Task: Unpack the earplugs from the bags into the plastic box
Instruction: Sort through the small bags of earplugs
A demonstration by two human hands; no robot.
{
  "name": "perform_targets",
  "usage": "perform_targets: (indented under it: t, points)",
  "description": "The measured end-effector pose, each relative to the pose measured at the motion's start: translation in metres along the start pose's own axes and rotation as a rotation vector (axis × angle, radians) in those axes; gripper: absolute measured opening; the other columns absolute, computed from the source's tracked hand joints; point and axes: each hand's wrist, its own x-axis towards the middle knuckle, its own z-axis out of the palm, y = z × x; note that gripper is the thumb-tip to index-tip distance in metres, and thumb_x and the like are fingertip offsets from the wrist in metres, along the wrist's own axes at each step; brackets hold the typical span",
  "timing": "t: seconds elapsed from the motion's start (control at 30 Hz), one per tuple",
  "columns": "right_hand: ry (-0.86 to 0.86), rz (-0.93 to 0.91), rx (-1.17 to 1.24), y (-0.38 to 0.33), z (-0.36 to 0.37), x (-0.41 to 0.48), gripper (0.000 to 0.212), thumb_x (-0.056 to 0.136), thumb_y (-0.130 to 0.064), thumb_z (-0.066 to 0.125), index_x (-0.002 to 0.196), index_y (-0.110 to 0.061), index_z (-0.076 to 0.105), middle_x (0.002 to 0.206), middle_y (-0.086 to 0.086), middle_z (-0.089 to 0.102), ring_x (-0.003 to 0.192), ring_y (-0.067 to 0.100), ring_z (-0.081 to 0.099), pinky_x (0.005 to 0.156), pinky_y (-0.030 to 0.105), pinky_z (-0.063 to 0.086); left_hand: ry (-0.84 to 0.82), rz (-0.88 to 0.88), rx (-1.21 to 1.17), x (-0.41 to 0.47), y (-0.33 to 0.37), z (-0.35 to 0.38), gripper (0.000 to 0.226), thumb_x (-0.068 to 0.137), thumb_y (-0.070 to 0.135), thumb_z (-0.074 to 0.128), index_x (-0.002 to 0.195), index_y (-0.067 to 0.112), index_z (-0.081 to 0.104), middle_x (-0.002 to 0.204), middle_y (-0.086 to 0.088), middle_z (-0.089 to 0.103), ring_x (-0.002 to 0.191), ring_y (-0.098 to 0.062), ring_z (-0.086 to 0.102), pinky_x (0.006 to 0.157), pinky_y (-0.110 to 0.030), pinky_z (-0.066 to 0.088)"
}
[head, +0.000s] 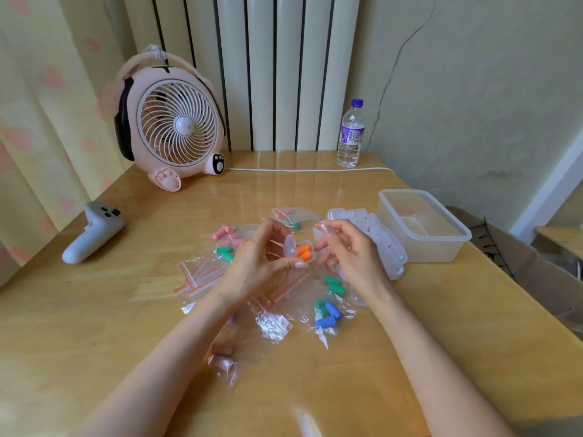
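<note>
While the left hand (262, 263) pinches a small clear case (291, 247) between thumb and curled fingers, the case stands open above the middle of the worktop (126, 310) with two orange earplugs (304, 252) lying in it. The right hand (347, 250) hangs just beside the case, fingers loosely bent and tips towards the orange pair; I cannot tell whether it has hold of anything, as something clear blurs at the index fingertip.

Beneath the hands lies a scatter of clear zip bags (202, 279) with red seal strips, most of them flat. Pink earplugs (222, 231) and green earplugs (225, 253) lie to the left of the left hand. Below the right hand, a green pair (336, 285) sits just above the blue earplugs (329, 313), which lie on a bag. Another bag (222, 357) with pink plugs inside lies by the left forearm.

A pile of empty clear cases (381, 238) rests to the right of the right hand, touching the plastic box (435, 250), which stands upright near the right edge of the worktop.

At the back stand a pink fan (176, 127) and a water bottle (350, 134), with a white cable (309, 170) running between them. A white controller (91, 231) lies at the far left.
</note>
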Motion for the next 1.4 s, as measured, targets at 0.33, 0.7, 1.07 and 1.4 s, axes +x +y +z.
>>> perform_targets:
  t: [0.33,0.7,1.07,1.4]
  points:
    - [-0.103,0.103,0.165,-0.002,0.013,-0.003,0.03,0.083,0.002,0.066,0.105,-0.017,0.056,0.074,0.013,0.065,0.066,0.019,0.064,0.062,0.033,0.057,0.055,0.272,0.337,-0.003,0.001,0.01,0.056,0.064,0.04,0.078,0.104,0.008,0.055,0.095,0.011,0.049,0.083,-0.003,0.05,0.072,-0.01,0.04]
    - [0.605,0.099,0.114,0.01,-0.053,0.023,0.016,0.084,-0.004,0.065,0.088,-0.017,0.057,0.08,0.01,0.066,0.048,0.008,0.06,0.051,0.023,0.052,0.087,0.19,0.309,-0.007,-0.003,0.014,0.027,0.086,0.034,0.062,0.105,0.018,0.053,0.105,0.003,0.056,0.085,-0.005,0.057,0.073,-0.015,0.046]
    - [0.597,0.166,-0.621,0.015,-0.093,0.028,0.028,0.086,-0.017,0.062,0.114,-0.019,0.064,0.117,0.004,0.06,0.107,0.026,0.056,0.075,0.025,0.035,0.033,0.178,0.321,-0.009,0.001,0.015,0.013,0.088,0.028,0.061,0.097,0.019,0.056,0.095,0.01,0.056,0.081,-0.006,0.056,0.069,-0.019,0.047]
    - [0.497,0.208,-0.998,0.027,-0.097,0.008,0.024,0.09,-0.023,0.06,0.113,-0.019,0.066,0.118,0.006,0.062,0.105,0.034,0.057,0.071,0.033,0.04,0.082,0.138,0.319,-0.003,0.002,0.012,0.01,0.089,0.021,0.06,0.098,0.015,0.058,0.098,0.006,0.061,0.078,-0.004,0.057,0.068,-0.02,0.048]
